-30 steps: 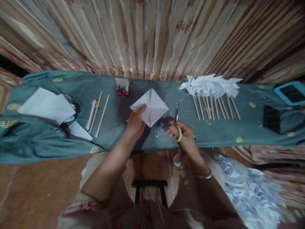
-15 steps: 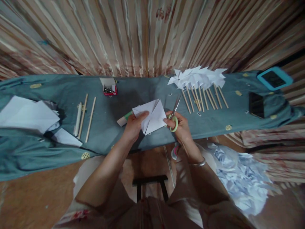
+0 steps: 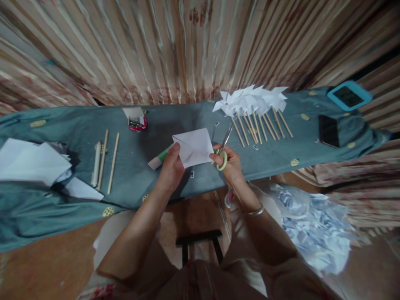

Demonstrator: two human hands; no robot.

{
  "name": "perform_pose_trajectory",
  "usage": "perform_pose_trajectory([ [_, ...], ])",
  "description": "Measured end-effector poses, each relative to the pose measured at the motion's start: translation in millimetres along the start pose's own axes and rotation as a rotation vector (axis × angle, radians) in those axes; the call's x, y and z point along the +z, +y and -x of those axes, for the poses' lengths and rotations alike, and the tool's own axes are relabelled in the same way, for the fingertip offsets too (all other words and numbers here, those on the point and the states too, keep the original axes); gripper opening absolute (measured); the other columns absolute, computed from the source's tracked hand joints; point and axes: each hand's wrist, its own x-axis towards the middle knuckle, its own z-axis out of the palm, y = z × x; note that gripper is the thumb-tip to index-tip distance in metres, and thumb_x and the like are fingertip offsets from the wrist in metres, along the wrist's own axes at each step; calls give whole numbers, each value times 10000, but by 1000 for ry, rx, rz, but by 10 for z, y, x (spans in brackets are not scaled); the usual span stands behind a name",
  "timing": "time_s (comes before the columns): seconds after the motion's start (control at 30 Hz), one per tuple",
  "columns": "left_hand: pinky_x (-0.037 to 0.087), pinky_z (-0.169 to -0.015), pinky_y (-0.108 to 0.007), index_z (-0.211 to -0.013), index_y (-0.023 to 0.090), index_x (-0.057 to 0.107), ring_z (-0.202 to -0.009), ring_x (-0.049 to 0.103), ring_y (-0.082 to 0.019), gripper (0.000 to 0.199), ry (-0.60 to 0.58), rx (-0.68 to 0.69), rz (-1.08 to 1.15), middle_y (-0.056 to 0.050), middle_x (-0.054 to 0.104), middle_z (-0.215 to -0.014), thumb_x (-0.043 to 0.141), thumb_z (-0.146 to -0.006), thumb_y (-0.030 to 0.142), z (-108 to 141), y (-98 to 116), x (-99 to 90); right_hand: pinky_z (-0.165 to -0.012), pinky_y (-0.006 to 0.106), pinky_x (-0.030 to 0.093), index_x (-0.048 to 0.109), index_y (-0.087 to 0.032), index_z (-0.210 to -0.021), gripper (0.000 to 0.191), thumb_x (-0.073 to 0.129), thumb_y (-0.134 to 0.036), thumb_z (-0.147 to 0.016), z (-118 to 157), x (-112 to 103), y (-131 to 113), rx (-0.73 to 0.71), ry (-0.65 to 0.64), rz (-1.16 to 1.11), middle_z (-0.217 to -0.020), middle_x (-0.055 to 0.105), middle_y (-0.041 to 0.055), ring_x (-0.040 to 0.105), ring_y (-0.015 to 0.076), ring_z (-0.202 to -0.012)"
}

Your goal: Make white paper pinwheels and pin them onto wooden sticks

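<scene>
A square of white paper [image 3: 196, 146] with a diagonal line across it is pinched at its left edge by my left hand [image 3: 170, 171], thumb on top. My right hand [image 3: 233, 166] is closed round the pale green handles of a pair of scissors [image 3: 227, 135], whose blades point away from me. Its thumb and fingertips also meet the paper's right edge. Partly behind my left hand lies a green and white box [image 3: 158, 160]. Beyond my right hand, several white paper pinwheels [image 3: 250, 101] on wooden sticks lie in a row.
On the cloth-covered table [image 3: 131, 166] are a red box of small metal pieces [image 3: 137, 123], two wooden sticks [image 3: 113, 163], a white pen-like tube [image 3: 96, 162] and stacked paper [image 3: 31, 160]. Right are a phone [image 3: 328, 131] and blue-framed device [image 3: 349, 96]. A bag of paper scraps [image 3: 312, 225] sits below.
The paper has been turned and flattened between my hands; the gaping slit seen before now shows as a thin diagonal line. The scissors stay in my right hand. The whole view has shifted slightly.
</scene>
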Motion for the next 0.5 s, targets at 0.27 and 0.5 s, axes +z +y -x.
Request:
perform_pose_trajectory([
  [0.27,513,-975,-359,-945,190,738,-1061,685,-263,416,45,77,-278,-79,767,-1031,863,-631,432,34,-242,-84,-534,241,376,601,-231,-803,350,782,-391,-550,-16,75,72,15,31,-48,-580,518,-91,458,82,-522],
  [0.5,509,-950,-319,-856,217,711,-1025,694,-237,267,236,98,-320,-53,778,-966,810,-704,412,-10,-318,-112,-508,226,324,581,-228,-794,403,833,-383,-521,60,171,111,46,-16,-64,-563,481,-109,396,68,-515],
])
